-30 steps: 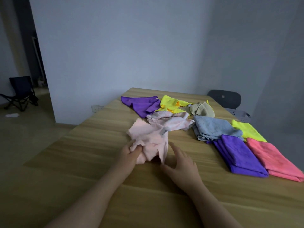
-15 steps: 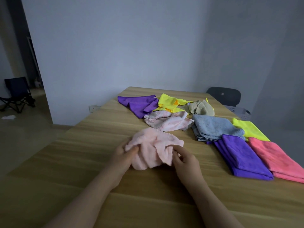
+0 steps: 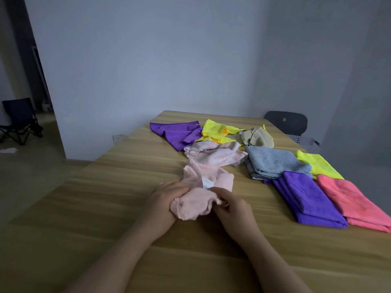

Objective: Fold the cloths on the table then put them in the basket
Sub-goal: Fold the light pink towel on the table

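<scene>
A crumpled pale pink cloth (image 3: 201,191) with a white label lies on the wooden table (image 3: 105,197) in front of me. My left hand (image 3: 163,199) grips its left side and my right hand (image 3: 232,206) pinches its right edge. Behind it lie unfolded cloths: a pink-white one (image 3: 213,154), a purple one (image 3: 175,132), a yellow one (image 3: 215,132) and a beige one (image 3: 257,137). To the right lie folded cloths: grey-blue (image 3: 273,161), purple (image 3: 306,197), coral pink (image 3: 357,201) and yellow-green (image 3: 317,163). A white perforated basket (image 3: 306,142) shows past the table's far right edge.
A dark chair (image 3: 287,122) stands behind the basket against the wall. A folding chair (image 3: 19,119) stands on the floor in the room at far left. Bare tabletop runs along the left and near sides.
Both hands have drawn the pale pink cloth nearer to me and bunched it. Its white label now shows on top.
</scene>
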A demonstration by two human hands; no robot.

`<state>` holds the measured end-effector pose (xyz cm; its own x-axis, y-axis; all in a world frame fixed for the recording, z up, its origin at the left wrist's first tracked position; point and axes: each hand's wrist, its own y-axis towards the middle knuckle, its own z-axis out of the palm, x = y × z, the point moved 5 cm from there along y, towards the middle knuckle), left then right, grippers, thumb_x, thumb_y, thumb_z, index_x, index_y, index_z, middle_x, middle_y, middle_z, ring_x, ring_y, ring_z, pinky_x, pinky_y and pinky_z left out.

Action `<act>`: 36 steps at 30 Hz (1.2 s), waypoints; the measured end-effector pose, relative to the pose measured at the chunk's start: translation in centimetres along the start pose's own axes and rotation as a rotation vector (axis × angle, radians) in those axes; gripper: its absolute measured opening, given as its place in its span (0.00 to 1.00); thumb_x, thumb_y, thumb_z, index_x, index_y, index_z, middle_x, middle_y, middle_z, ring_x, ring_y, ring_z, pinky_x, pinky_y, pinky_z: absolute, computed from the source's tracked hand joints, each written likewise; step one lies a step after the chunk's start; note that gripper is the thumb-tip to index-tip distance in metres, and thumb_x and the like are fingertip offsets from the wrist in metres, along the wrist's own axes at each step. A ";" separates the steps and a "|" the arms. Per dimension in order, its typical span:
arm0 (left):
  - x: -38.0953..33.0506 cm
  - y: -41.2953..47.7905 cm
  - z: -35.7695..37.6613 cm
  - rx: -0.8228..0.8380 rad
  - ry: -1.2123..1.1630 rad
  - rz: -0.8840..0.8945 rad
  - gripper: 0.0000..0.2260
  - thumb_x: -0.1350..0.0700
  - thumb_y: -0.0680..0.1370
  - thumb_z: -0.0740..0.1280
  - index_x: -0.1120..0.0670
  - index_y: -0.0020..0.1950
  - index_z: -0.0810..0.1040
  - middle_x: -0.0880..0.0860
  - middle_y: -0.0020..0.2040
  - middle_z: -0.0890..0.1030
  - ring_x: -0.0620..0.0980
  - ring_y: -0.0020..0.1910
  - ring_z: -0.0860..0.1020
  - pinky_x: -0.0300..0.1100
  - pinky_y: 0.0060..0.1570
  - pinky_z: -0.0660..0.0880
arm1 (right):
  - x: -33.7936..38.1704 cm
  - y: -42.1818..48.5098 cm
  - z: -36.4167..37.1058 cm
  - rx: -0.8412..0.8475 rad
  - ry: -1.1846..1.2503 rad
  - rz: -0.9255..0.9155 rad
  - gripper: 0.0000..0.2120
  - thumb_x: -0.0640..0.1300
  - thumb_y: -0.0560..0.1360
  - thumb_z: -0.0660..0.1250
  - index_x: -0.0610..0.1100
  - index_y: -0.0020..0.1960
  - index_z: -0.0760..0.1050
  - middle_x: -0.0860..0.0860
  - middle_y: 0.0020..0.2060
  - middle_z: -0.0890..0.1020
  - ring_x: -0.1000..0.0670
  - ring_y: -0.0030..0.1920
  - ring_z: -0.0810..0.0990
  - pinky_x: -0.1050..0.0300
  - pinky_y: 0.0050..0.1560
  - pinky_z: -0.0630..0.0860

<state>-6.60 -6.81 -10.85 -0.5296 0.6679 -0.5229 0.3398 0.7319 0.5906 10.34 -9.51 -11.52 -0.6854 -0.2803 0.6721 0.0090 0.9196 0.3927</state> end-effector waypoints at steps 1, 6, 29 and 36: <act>0.1 0.0 -0.3 -0.053 0.001 -0.002 0.18 0.54 0.69 0.63 0.55 0.57 0.81 0.47 0.56 0.79 0.48 0.58 0.76 0.38 0.59 0.69 | -0.2 0.0 -0.5 -0.071 0.011 0.025 0.16 0.36 0.73 0.65 0.51 0.57 0.79 0.58 0.40 0.79 0.58 0.40 0.75 0.77 0.37 0.65; 1.4 -0.1 -2.1 -0.333 -0.413 -0.352 0.09 0.54 0.65 0.67 0.56 0.42 0.79 0.45 0.33 0.80 0.41 0.36 0.76 0.32 0.34 0.71 | -1.9 0.2 -2.8 -0.340 0.057 0.173 0.06 0.41 0.76 0.64 0.44 0.49 0.79 0.53 0.30 0.76 0.48 0.37 0.73 0.58 0.33 0.59; 0.5 -1.0 1.0 0.226 -0.148 -0.228 0.23 0.51 0.67 0.74 0.34 0.57 0.73 0.40 0.51 0.82 0.37 0.50 0.79 0.41 0.53 0.76 | -2.5 0.3 -1.5 -0.181 -0.254 0.197 0.28 0.51 0.75 0.60 0.56 0.73 0.56 0.50 0.39 0.80 0.44 0.46 0.78 0.53 0.44 0.69; -0.3 -1.5 1.5 0.390 -0.122 -0.137 0.15 0.50 0.70 0.66 0.29 0.48 0.76 0.31 0.41 0.80 0.31 0.43 0.76 0.30 0.45 0.72 | -1.9 0.5 -0.9 -0.096 -0.588 0.200 0.08 0.47 0.74 0.59 0.50 0.50 0.75 0.50 0.47 0.79 0.46 0.52 0.74 0.56 0.45 0.59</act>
<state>-5.74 -7.90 -12.48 -0.5027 0.5551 -0.6627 0.5537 0.7955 0.2463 12.27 -8.78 -12.00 -0.9494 0.1182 0.2911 0.2251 0.9023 0.3677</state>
